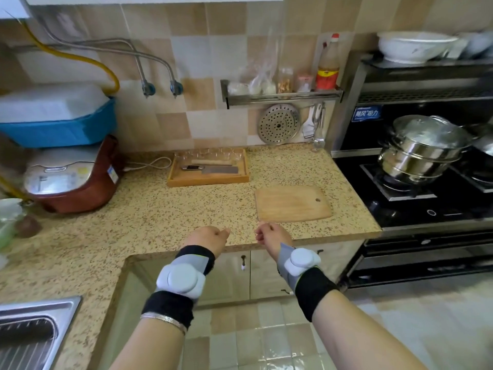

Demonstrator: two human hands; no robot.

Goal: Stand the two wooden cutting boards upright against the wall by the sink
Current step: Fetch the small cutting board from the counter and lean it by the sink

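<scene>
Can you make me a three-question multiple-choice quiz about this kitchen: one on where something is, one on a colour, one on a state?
1. Where does the wooden cutting board lie?
A. In the sink
B. Flat on the counter beside the stove
C. Upright against the wall

2. What colour is the tub on top of the rice cooker?
A. Blue
B. Green
C. White

3. What are the left hand and right hand holding?
A. A knife
B. The board
C. Nothing

Answers: 1 B, the board lies flat next to the black cooktop. 2 A, its wall is plainly blue. 3 C, both hands hover loosely curled over the counter's edge, touching nothing.
</scene>
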